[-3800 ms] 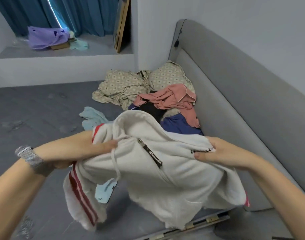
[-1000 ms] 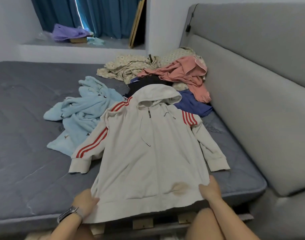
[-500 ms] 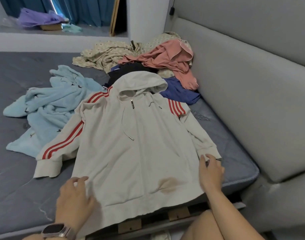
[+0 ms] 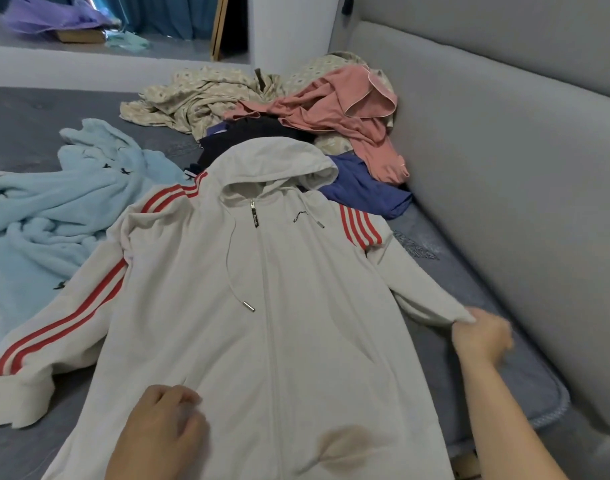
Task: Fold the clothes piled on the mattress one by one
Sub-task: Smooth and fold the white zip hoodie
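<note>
A white zip hoodie (image 4: 279, 323) lies face up and spread flat on the grey mattress (image 4: 469, 358), filling the middle of the view, its hood toward 12 o'clock and its hem toward 6 o'clock. Red stripes run down both sleeves, and a brownish stain (image 4: 348, 445) marks the front near the hem at about 5 o'clock.

The right hand (image 4: 482, 336), at 3 o'clock, pinches the cuff of the hoodie's right-side sleeve, fingers curled round the fabric, with the cuff drawn outward toward the padded grey bed frame (image 4: 504, 168). The left hand (image 4: 161, 434), at 7 o'clock, rests on the lower front of the hoodie with its fingers loosely bent; whether it holds any cloth I cannot tell, since the fingers are blurred.

The other sleeve stretches away toward 8 o'clock, its cuff lying on the mattress. A pale blue fleece garment (image 4: 64, 209) lies crumpled at 10 o'clock, partly under that sleeve. Beyond the hood, at 12 to 1 o'clock, the pile holds a pink garment (image 4: 348, 109), a patterned beige cloth (image 4: 199, 95), a black garment (image 4: 258, 129) and a dark blue garment (image 4: 362, 192), the last touching the hood's edge.
</note>
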`<control>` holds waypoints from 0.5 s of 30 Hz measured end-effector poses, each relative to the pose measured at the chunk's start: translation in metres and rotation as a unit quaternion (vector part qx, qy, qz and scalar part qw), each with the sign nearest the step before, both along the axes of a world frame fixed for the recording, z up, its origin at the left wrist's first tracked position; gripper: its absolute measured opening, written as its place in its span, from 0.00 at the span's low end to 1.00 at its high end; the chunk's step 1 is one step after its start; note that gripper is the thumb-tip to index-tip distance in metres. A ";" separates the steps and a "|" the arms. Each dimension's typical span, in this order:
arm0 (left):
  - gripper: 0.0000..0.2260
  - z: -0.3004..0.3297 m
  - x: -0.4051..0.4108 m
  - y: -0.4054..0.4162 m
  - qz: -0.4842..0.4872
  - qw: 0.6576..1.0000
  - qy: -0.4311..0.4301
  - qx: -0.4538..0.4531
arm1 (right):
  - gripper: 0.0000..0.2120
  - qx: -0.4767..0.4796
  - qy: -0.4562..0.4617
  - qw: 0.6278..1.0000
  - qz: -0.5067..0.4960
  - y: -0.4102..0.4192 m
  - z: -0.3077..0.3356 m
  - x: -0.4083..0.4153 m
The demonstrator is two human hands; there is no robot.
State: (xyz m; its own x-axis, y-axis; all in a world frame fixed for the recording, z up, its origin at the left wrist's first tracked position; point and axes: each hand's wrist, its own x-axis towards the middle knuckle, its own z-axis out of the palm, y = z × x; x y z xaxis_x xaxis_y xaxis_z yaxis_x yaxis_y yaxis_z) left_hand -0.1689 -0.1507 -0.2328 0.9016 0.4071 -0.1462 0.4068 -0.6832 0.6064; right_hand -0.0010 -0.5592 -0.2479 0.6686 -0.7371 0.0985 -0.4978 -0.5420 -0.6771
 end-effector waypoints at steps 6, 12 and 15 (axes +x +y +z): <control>0.07 0.003 0.014 -0.006 0.008 0.993 -0.064 -0.097 | 0.10 -0.031 -0.494 0.801 0.336 0.109 0.145 -0.007; 0.07 0.013 0.020 -0.037 0.151 0.865 0.027 -0.478 | 0.24 0.004 0.130 0.610 0.782 0.201 0.070 -0.071; 0.08 0.008 0.022 -0.046 0.182 0.831 0.045 -0.523 | 0.26 0.055 0.243 0.606 0.755 0.197 0.053 -0.083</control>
State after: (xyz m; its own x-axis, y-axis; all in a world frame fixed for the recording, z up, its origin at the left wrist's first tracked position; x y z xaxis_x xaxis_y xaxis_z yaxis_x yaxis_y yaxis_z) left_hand -0.1471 -0.1963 -0.2245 0.7128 0.2584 -0.6520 0.5467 0.3776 0.7473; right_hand -0.0843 -0.3626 -0.1951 0.5191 0.7678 -0.3754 0.3551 -0.5933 -0.7225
